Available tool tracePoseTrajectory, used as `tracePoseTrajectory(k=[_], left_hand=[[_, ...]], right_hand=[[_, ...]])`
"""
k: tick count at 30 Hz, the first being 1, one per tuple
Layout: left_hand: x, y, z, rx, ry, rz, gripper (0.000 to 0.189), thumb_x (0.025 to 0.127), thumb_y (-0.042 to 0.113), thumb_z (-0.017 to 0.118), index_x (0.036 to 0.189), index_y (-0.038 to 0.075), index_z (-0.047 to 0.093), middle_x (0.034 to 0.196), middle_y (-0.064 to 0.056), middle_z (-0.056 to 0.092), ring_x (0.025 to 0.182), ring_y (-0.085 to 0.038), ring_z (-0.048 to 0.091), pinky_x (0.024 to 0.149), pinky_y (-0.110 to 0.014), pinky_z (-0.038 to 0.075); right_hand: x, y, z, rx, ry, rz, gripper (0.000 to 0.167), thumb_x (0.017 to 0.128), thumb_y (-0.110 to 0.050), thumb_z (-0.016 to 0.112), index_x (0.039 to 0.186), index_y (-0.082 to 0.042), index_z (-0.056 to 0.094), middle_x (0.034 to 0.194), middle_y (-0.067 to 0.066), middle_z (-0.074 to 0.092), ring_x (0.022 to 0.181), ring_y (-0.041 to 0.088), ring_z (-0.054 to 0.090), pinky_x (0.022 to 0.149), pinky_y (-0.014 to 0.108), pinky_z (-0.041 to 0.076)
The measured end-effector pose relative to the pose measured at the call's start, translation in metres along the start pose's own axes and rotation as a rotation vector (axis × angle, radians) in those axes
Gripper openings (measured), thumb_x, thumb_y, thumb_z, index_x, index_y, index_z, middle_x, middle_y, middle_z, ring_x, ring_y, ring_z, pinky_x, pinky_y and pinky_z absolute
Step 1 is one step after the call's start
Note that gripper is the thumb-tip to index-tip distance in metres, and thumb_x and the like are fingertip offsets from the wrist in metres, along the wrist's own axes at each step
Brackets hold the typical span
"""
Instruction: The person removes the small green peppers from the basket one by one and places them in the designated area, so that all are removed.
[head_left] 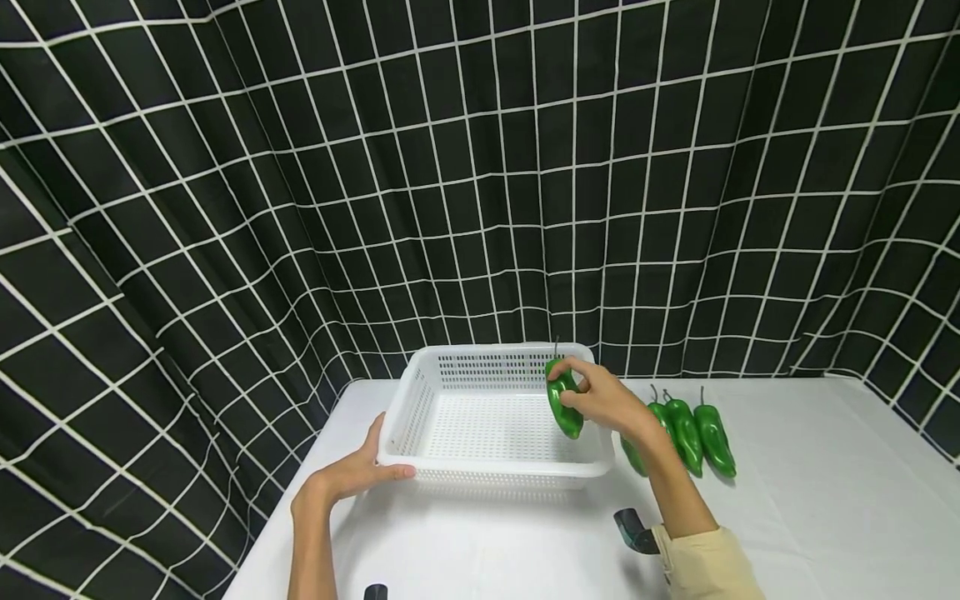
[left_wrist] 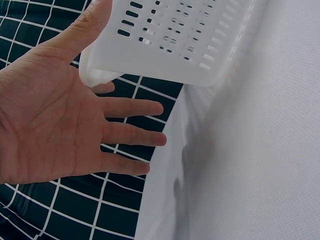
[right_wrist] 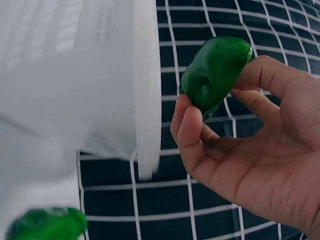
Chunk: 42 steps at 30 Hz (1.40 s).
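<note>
A white perforated plastic basket (head_left: 495,471) stands on the white table. Around its front left corner rests my left hand (head_left: 352,475), thumb along the front and fingers by the left side. In the left wrist view those fingers (left_wrist: 132,134) are straight and spread. My right hand (head_left: 603,402) pinches a green pepper (head_left: 564,408) between thumb and fingertips, over the basket's right side in the head view. From the right wrist, the pepper (right_wrist: 215,75) appears beyond the basket's rim (right_wrist: 147,90). No peppers show inside the basket.
Several green peppers lie on the table right of the basket, the outermost pepper (head_left: 715,439) farthest right; my right forearm partly covers some. A black curtain (head_left: 480,200) with a white grid hangs behind and beside the table (head_left: 817,500).
</note>
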<state>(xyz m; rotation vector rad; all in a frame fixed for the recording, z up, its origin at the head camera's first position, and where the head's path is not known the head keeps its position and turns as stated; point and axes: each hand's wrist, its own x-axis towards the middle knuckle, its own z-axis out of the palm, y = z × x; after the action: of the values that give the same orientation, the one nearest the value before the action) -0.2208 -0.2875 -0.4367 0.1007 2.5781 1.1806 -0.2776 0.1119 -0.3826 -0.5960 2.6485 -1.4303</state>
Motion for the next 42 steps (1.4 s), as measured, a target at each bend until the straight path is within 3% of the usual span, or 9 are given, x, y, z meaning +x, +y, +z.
tracePoseTrajectory(k=[7, 15, 20, 24, 29, 37, 42], left_hand=[[0.001, -0.003, -0.001, -0.002, 0.003, -0.008, 0.119, 0.086, 0.048, 0.082, 0.167, 0.024, -0.001, 0.173, -0.02, 0.02, 0.156, -0.045, 0.028, 0.121, -0.074, 0.025], [0.0, -0.001, 0.001, 0.004, 0.008, -0.017, 0.117, 0.086, 0.049, 0.081, 0.167, 0.024, 0.0, 0.173, -0.02, 0.02, 0.156, -0.045, 0.029, 0.121, -0.073, 0.026], [-0.002, -0.002, -0.001, 0.018, 0.014, -0.028, 0.117, 0.086, 0.05, 0.081, 0.167, 0.025, 0.0, 0.173, -0.019, 0.022, 0.155, -0.045, 0.03, 0.12, -0.073, 0.027], [-0.004, -0.003, -0.002, 0.023, 0.015, -0.033, 0.117, 0.086, 0.05, 0.081, 0.167, 0.026, 0.0, 0.172, -0.02, 0.023, 0.155, -0.046, 0.031, 0.119, -0.073, 0.028], [-0.004, -0.005, -0.002, 0.011, 0.012, -0.03, 0.118, 0.086, 0.049, 0.081, 0.167, 0.025, -0.001, 0.172, -0.022, 0.023, 0.156, -0.047, 0.029, 0.12, -0.074, 0.027], [-0.002, -0.003, -0.002, 0.006, 0.012, -0.016, 0.116, 0.086, 0.049, 0.081, 0.167, 0.026, 0.001, 0.173, -0.018, 0.022, 0.155, -0.043, 0.03, 0.121, -0.072, 0.027], [-0.002, -0.002, -0.003, -0.001, 0.011, -0.011, 0.118, 0.086, 0.048, 0.082, 0.167, 0.024, 0.001, 0.174, -0.018, 0.02, 0.156, -0.044, 0.028, 0.121, -0.073, 0.026]], right_hand=[[-0.013, 0.016, -0.029, 0.001, 0.042, 0.01, 0.06, 0.093, -0.006, 0.062, 0.15, -0.013, 0.043, 0.098, 0.021, 0.066, 0.078, 0.023, 0.062, 0.067, 0.034, 0.052], [-0.03, 0.044, -0.07, -0.03, 0.11, 0.067, 0.073, 0.093, -0.005, 0.06, 0.157, -0.007, 0.026, 0.078, 0.007, 0.058, 0.066, 0.017, 0.055, 0.062, 0.031, 0.049], [-0.041, 0.067, -0.092, -0.114, 0.179, 0.096, 0.07, 0.094, -0.003, 0.061, 0.155, 0.004, 0.028, 0.111, 0.035, 0.061, 0.082, 0.027, 0.068, 0.066, 0.033, 0.054], [-0.046, 0.085, -0.107, -0.173, 0.212, 0.187, 0.069, 0.096, -0.007, 0.063, 0.154, 0.008, 0.029, 0.13, 0.046, 0.052, 0.098, 0.046, 0.069, 0.074, 0.049, 0.057], [-0.053, 0.101, -0.122, -0.24, 0.206, 0.337, 0.07, 0.097, -0.015, 0.063, 0.153, 0.009, 0.029, 0.147, 0.052, 0.033, 0.123, 0.072, 0.046, 0.088, 0.078, 0.047], [-0.068, 0.13, -0.14, -0.318, 0.186, 0.506, 0.077, 0.093, -0.018, 0.067, 0.144, 0.023, 0.026, 0.136, 0.053, 0.04, 0.122, 0.073, 0.044, 0.093, 0.079, 0.045], [-0.071, 0.15, -0.144, -0.311, 0.145, 0.547, 0.072, 0.092, -0.019, 0.069, 0.135, 0.027, 0.034, 0.123, 0.05, 0.053, 0.113, 0.066, 0.054, 0.091, 0.074, 0.048]])
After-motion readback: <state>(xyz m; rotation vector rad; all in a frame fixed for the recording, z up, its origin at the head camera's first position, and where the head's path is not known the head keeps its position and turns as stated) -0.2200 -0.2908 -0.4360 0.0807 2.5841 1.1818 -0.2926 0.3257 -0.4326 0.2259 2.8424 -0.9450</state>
